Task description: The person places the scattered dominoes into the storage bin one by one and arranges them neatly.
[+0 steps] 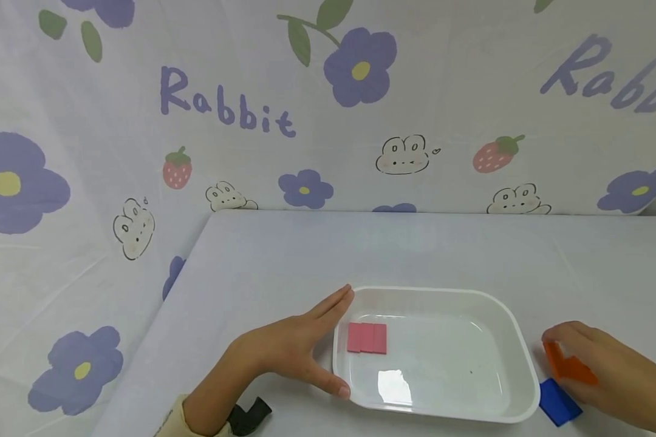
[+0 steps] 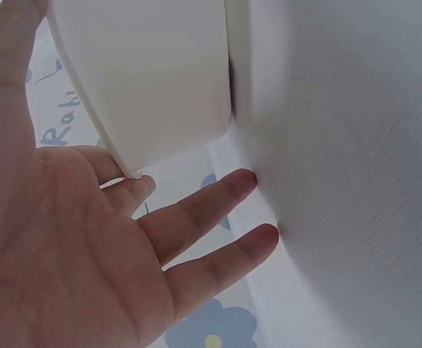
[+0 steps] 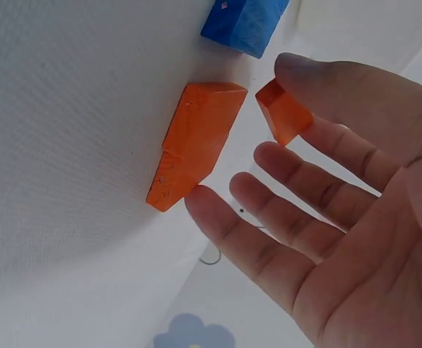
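A white tray [image 1: 443,358] sits before me with several pink blocks [image 1: 367,338] in a row near its left end. My left hand [image 1: 290,349] spreads along the tray's left side, fairly straight fingers at the far corner and thumb at the near one. To the right of the tray, my right hand [image 1: 607,364] pinches a small orange block [image 3: 285,116] between thumb and index finger. Other orange pieces [image 3: 196,138] lie on the table, close by the little fingertip. Beside them a blue block [image 1: 560,402] rests against the tray's right side in the head view.
A black object [image 1: 249,416] lies by the left forearm, partly hidden by the sleeve. The white tabletop [image 1: 284,255] runs back to a patterned cloth [image 1: 443,109] with flowers and rabbits.
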A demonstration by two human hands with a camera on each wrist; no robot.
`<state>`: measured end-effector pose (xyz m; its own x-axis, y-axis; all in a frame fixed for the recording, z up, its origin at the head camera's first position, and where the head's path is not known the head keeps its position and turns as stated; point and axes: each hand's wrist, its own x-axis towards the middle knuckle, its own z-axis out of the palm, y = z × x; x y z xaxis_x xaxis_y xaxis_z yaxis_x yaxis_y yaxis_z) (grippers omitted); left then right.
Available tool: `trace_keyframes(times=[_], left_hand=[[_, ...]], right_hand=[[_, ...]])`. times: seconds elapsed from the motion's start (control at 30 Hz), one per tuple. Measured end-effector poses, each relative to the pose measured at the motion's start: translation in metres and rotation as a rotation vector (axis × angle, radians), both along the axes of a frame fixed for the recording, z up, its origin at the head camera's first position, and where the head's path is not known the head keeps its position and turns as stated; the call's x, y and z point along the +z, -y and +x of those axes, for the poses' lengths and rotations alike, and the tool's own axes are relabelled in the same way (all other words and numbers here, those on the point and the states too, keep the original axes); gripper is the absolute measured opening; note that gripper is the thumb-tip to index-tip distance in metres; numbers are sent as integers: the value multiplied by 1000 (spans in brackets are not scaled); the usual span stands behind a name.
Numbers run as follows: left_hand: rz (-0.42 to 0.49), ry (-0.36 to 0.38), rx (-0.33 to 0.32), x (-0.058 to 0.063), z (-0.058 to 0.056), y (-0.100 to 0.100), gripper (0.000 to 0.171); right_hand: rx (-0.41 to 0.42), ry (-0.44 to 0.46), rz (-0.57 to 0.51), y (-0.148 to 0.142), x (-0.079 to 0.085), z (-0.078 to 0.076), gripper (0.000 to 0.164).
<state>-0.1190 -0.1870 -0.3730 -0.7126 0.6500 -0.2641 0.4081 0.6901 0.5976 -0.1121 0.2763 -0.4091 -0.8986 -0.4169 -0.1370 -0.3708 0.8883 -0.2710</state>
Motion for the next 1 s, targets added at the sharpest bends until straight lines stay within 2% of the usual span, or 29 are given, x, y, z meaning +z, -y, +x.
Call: trace_keyframes(times=[0.17, 0.37, 0.53, 0.73, 1.0], left_hand=[[-1, -2, 0, 0, 0, 0, 133], [-3, -2, 4, 0, 0, 1, 132], [-3, -6, 2, -1, 0, 1, 132], [3, 1, 0, 0, 0, 0, 132], [4, -5, -3, 0, 0, 0, 132]], right_hand=[[-18, 9, -5, 1, 2, 1, 60], [17, -89, -17, 2, 6, 7, 64], [-7, -123, -10, 4, 14, 10, 64], [-27, -120, -31, 7, 24, 9, 67], [-23, -134, 7, 9, 35, 7, 68]])
